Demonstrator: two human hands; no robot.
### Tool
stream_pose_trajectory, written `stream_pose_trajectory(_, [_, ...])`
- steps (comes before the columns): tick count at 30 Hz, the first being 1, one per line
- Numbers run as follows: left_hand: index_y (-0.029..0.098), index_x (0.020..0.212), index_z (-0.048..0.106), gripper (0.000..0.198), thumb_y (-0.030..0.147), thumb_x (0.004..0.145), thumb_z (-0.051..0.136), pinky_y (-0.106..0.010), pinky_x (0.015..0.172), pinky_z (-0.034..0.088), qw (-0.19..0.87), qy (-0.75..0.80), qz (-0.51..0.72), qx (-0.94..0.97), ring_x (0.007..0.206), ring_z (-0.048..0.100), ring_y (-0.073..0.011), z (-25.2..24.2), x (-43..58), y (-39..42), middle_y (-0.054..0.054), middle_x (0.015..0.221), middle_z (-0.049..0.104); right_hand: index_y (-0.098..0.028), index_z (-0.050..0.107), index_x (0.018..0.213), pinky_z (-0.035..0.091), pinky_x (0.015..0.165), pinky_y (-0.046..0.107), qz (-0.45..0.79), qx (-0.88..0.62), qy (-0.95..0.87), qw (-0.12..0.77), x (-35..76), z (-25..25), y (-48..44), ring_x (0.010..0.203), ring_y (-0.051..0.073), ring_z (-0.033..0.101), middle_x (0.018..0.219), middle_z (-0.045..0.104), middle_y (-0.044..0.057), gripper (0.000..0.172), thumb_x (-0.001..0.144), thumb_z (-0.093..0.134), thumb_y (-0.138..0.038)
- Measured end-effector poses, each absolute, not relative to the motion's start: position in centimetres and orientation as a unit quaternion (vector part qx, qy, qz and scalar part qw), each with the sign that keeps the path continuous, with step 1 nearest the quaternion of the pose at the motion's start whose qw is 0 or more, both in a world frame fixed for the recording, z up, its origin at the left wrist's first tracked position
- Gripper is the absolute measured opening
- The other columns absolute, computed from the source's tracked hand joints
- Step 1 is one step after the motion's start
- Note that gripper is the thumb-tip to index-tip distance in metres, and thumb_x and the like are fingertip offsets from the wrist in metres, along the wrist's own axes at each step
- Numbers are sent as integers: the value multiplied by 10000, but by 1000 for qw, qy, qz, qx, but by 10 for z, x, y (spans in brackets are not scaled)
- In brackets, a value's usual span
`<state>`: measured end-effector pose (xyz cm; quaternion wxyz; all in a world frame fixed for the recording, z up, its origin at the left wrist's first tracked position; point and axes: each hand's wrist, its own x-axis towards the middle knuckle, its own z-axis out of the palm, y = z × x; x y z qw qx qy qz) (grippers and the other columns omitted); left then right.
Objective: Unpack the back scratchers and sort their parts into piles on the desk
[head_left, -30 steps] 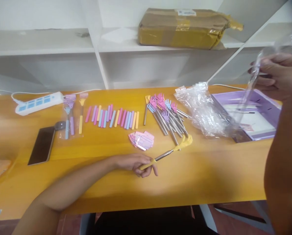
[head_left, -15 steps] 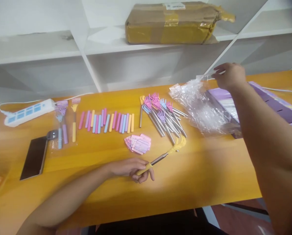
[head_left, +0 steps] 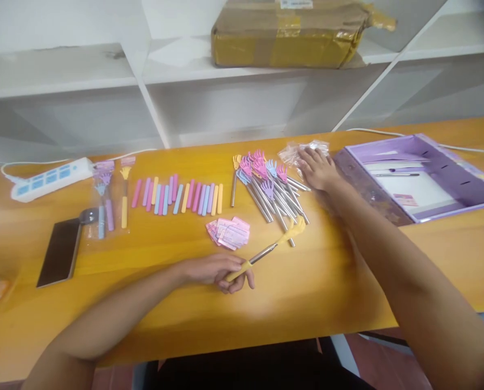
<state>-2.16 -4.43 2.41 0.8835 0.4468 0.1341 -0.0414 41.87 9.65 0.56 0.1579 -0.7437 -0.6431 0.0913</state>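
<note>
My left hand [head_left: 226,272] is closed around the yellow handle of a back scratcher [head_left: 262,253], whose metal rod and yellow claw tip point up to the right. Flat on a pile of clear plastic bags [head_left: 293,153], my right hand [head_left: 317,168] has its fingers stretched out. Beside it lies a heap of metal scratcher rods [head_left: 280,200] with pink, blue, purple and yellow claws. Printed pink cards [head_left: 229,233] lie in a small pile left of the held scratcher. Coloured handle tubes [head_left: 177,197] form a row farther left.
A purple box [head_left: 426,219] stands open at the right. Bagged scratchers [head_left: 108,208], a dark phone-like slab [head_left: 59,252] and a white power strip [head_left: 55,180] lie at the left. A taped carton [head_left: 286,40] sits on the shelf behind.
My right hand has moved left and down from above the box onto the plastic bags. The bags no longer spread toward the box, whose inside shows. My left hand still holds the scratcher.
</note>
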Motion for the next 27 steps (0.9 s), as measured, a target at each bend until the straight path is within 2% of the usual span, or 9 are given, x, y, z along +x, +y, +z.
stream_pose_trajectory(4, [117,1086,697,435,528,1041,558,-282,586,303,881,131,-25,454,551,336,-103,25,-23,-45,-3,718,565,-187,673,1221,313,1191,519,117,-741,-611,252,410,40,94,1502,287,452,1583,570,218,211,1035,619,-271])
stream_pose_trajectory(8, [136,1074,690,398,518,1064,578,-295,639,335,878,124,-11,462,617,398,-114,28,-25,-48,-2,740,538,-219,593,1178,329,1165,475,67,-722,-588,359,395,91,77,1443,252,494,1518,568,219,214,965,608,-207])
stream_pose_trajectory(11, [162,1073,637,463,617,1000,681,-291,629,327,883,105,-12,457,626,387,-119,35,-22,-51,21,727,490,-265,495,1141,488,838,373,92,-692,-575,427,370,115,35,977,190,657,1309,620,156,199,944,519,-251])
stream_pose_trajectory(12, [173,1075,607,490,648,987,686,-286,618,316,885,97,-4,456,613,361,-116,39,-21,-52,34,721,467,-276,476,1108,477,711,346,133,-673,-588,429,356,118,14,788,170,623,1152,648,99,169,945,511,-300])
stream_pose_trajectory(14, [197,1077,546,498,688,1020,608,-272,596,292,872,96,25,479,595,308,-114,47,-20,-57,58,715,406,-273,507,990,450,608,310,237,-615,-640,394,322,118,-32,651,151,538,892,613,7,219,897,642,-418])
stream_pose_trajectory(17, [214,1002,502,434,630,1111,444,-275,606,296,731,175,78,655,619,326,-131,59,-21,-66,46,740,386,-234,536,784,326,531,277,509,-463,-693,218,263,106,-94,576,112,374,676,428,-48,345,876,775,-465])
stream_pose_trajectory(20, [214,901,492,386,506,1141,417,-304,629,286,455,269,114,841,667,378,-160,65,-23,-76,2,769,450,-192,371,610,197,540,285,571,-461,-621,276,219,85,-127,577,108,229,591,273,-35,627,982,675,-594])
stream_pose_trajectory(22, [214,880,511,379,455,1147,396,-323,622,250,330,285,114,893,681,396,-182,67,-23,-82,-28,774,487,-195,329,599,165,546,293,607,-467,-556,323,204,70,-135,576,106,185,575,241,-38,695,1006,625,-673])
stream_pose_trajectory(27, [218,826,538,479,541,1141,375,-337,585,139,230,304,65,922,631,358,-197,71,-22,-89,-66,736,511,-231,282,611,138,516,288,734,-410,-397,368,190,51,-146,518,81,153,565,191,-81,722,963,659,-736])
